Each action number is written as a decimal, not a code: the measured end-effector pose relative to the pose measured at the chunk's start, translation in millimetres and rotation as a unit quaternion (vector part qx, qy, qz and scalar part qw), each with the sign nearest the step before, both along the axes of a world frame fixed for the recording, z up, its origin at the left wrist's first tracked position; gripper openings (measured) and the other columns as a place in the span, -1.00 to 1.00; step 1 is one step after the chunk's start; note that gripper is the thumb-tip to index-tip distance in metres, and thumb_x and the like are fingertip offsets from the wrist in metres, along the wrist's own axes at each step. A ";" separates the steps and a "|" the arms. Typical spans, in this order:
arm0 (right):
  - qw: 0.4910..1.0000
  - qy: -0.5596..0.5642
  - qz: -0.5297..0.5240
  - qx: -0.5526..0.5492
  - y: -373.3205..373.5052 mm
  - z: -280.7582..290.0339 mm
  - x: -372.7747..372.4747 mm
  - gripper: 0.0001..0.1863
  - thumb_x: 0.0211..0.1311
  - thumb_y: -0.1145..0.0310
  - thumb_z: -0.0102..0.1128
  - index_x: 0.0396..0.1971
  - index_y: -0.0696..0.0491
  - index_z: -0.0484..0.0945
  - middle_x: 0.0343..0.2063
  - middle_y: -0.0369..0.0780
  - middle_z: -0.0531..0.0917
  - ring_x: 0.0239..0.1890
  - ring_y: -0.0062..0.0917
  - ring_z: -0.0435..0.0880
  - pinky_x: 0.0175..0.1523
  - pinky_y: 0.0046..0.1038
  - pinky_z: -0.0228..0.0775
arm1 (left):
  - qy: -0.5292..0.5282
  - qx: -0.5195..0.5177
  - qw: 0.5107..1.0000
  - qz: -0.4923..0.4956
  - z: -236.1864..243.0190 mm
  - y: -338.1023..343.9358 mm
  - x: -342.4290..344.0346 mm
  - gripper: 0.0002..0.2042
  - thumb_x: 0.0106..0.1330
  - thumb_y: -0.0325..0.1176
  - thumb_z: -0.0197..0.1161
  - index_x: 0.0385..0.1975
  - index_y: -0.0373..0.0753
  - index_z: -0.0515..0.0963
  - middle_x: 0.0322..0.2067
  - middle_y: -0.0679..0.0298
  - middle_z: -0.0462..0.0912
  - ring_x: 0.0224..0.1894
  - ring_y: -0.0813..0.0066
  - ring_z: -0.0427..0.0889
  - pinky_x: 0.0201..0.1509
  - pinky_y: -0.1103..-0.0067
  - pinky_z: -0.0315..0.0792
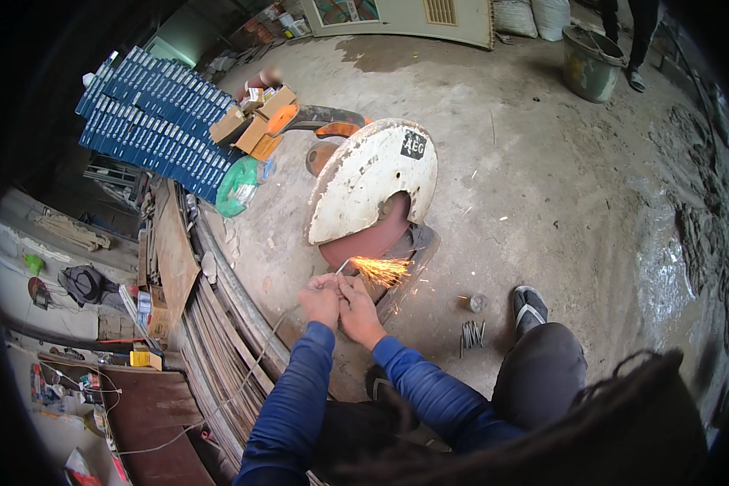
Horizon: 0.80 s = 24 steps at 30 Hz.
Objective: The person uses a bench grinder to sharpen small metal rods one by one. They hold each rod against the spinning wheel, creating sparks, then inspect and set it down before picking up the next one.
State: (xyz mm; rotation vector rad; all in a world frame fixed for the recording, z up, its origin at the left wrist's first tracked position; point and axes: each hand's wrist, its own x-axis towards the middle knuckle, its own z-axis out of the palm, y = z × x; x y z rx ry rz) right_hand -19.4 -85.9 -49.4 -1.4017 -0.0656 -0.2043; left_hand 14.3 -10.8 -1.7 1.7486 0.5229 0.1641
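A thin metal rod (343,266) is pinched between the closed fingers of my left hand (320,300) and my right hand (360,313), which are side by side. Its tip meets the lower edge of a reddish-brown abrasive disc (373,240), and orange sparks (381,270) fly off to the right. The disc belongs to a cut-off saw with a worn, off-white guard (381,174) and an orange and black handle (336,127). To the right of my hands, several short metal rods (473,335) lie on the floor by a small round metal piece (478,303).
Long pipes and boards (223,324) lie along my left. Stacked blue boxes (158,117), opened cardboard boxes (263,125) and a green coil (237,188) are at the far left. A cable (259,356) crosses the pipes. At the far right, a person's leg (641,36) is beside a bucket (591,69).
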 end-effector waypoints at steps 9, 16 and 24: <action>1.000 -0.001 0.005 -0.014 -6.2 6.9 -0.3 -0.53 0.24 0.56 0.00 0.19 0.23 0.43 0.04 -0.01 0.52 0.05 -0.16 0.54 0.13 -0.35 0.41 | -0.005 -0.005 1.000 0.008 0.4 -2.6 -0.4 -0.90 0.29 -0.64 0.11 -0.27 -0.47 0.55 -0.38 0.11 0.65 -0.44 0.46 0.64 -0.38 0.58 0.57; 1.000 0.007 0.015 -0.021 -5.6 6.9 0.3 -0.50 0.22 0.53 0.00 0.21 0.23 0.41 0.06 -0.01 0.50 0.08 -0.15 0.53 0.15 -0.34 0.39 | 0.002 -0.016 1.000 0.006 2.1 -2.0 -1.3 -0.90 0.31 -0.61 0.13 -0.25 -0.47 0.56 -0.38 0.12 0.65 -0.45 0.46 0.64 -0.38 0.59 0.57; 0.998 0.024 -0.049 -0.034 -4.8 16.4 -12.1 -0.47 0.21 0.47 0.03 0.23 0.20 0.39 0.05 0.00 0.47 0.01 -0.10 0.55 0.11 -0.28 0.41 | 0.077 -0.072 0.992 -0.071 5.5 9.4 -1.2 -0.85 0.36 -0.55 0.10 -0.19 -0.50 0.51 -0.31 0.08 0.67 -0.33 0.40 0.67 -0.23 0.55 0.58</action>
